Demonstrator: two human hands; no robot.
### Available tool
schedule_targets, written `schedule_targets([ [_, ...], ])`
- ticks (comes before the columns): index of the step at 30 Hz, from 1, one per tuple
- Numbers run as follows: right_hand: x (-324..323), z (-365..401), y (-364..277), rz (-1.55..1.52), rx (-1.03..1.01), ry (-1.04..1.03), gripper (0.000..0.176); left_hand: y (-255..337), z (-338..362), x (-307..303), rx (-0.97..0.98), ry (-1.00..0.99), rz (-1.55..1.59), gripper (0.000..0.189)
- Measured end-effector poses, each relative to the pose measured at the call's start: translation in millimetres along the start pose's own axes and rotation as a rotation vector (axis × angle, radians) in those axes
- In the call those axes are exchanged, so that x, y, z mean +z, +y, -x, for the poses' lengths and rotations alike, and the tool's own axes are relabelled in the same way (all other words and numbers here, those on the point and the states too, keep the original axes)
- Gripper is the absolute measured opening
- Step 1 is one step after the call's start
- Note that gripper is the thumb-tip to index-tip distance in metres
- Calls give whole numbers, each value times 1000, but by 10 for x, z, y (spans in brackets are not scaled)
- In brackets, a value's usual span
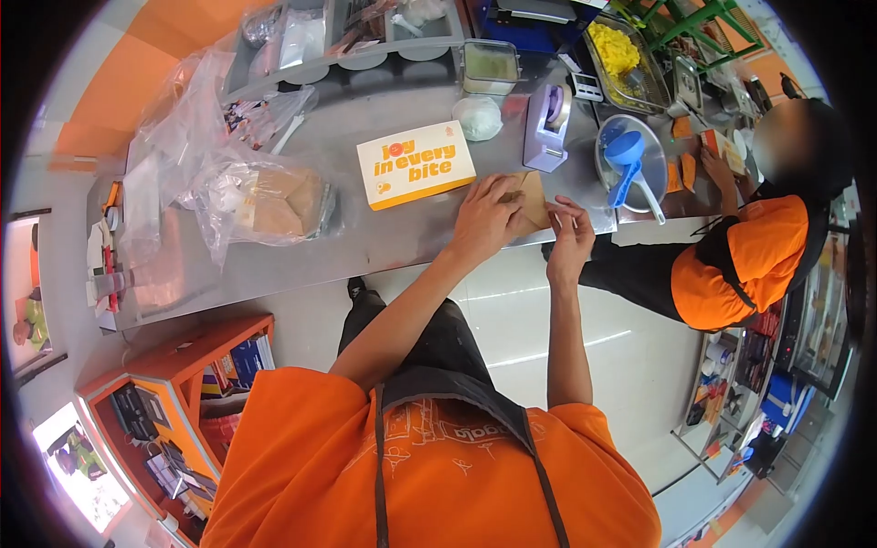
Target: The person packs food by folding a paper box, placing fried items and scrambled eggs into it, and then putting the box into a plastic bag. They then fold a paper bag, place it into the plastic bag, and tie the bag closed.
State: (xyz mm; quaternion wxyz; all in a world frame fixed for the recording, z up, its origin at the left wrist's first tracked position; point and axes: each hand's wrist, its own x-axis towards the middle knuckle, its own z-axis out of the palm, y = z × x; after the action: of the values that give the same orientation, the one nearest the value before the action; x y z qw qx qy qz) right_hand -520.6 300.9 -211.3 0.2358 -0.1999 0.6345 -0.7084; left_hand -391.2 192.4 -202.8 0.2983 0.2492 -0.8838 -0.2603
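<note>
Head view, looking down along both arms to the steel counter (384, 242). The left hand (489, 217) lies flat, fingers spread, on the brown paper bag (534, 194), which sits at the near edge of the counter. I judge that the palm is pinning the paper so it can't slide on the smooth metal. The right hand (571, 230) sits just beside it at the bag's near corner with its fingers curled in. I can't tell whether they actually pinch the paper. The hands are close together but not touching.

Just left of the bag is a white and orange box (416, 164), lid up, reading "joy in every bite", turned so it reads from my side. Beyond the bag stands a lilac tape dispenser (548, 128), within easy reach. To its right a blue scoop (626, 157) rests in a metal bowl (656, 151), handle toward the counter edge.

Further left, a clear plastic bag (265, 205) holds brown cartons. At the right a co-worker in an orange shirt (744, 265) has a hand among orange items. I can read no other writing.
</note>
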Motion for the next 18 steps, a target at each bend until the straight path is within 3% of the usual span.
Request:
schedule_targets([
  [2,-78,14,-68,-123,68,54,11,14,5,29,12,11,-20,26],
  [5,-234,86,-214,-83,-67,101,12,56,1,-52,26,26,46,29],
  [7,-288,243,-437,148,-115,113,9,167,86,-346,35,91,122,30],
  [8,-196,371,-578,90,-84,122,13,179,204,-585,3,84,130,30],
  [11,68,642,-793,80,-76,-155,11,98,625,-1208,-110,106,131,27],
  [14,811,897,-794,182,-42,-488,10,-23,911,-1879,-305,310,66,23],
  [16,1262,989,-437,553,-416,-636,14,-211,989,-2358,-306,524,-115,17],
  [18,1621,1100,22,532,-349,-647,19,-315,936,-2842,-258,655,-231,11],
])
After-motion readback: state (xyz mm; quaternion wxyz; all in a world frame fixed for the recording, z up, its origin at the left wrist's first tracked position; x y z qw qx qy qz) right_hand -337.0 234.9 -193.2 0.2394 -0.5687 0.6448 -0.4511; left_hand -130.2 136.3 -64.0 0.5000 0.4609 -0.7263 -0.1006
